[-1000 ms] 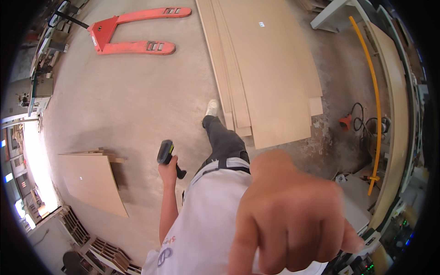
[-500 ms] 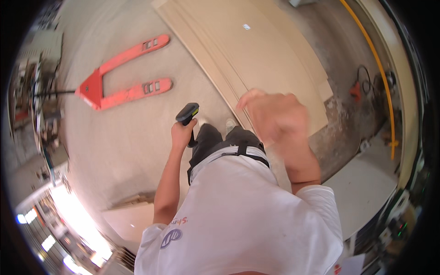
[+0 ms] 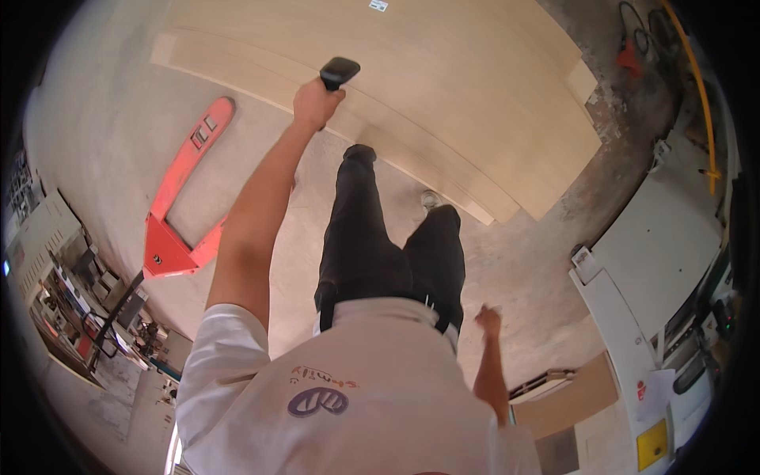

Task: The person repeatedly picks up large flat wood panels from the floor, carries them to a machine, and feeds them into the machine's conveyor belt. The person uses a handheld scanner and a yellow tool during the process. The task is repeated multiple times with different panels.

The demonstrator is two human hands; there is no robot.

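My left hand (image 3: 315, 103) is stretched out in front of me, gripping a black handheld scanner (image 3: 339, 73) whose head is over the stack of pale wood boards (image 3: 475, 103). My right hand (image 3: 488, 321) hangs by my hip with its fingers curled and nothing in it. Below me I see my white shirt, black trousers and one shoe (image 3: 430, 198) near the boards' edge.
A red pallet jack (image 3: 178, 214) lies on the concrete floor to the left. A white machine (image 3: 657, 261) stands at the right, with a yellow hose (image 3: 701, 95) behind it. Cluttered shelves (image 3: 71, 301) are at the far left, and a brown board (image 3: 570, 396) at lower right.
My right hand dropped from close in front of the camera down to my hip. My left arm swung forward with the scanner toward the boards. The view turned and moved nearer the boards.
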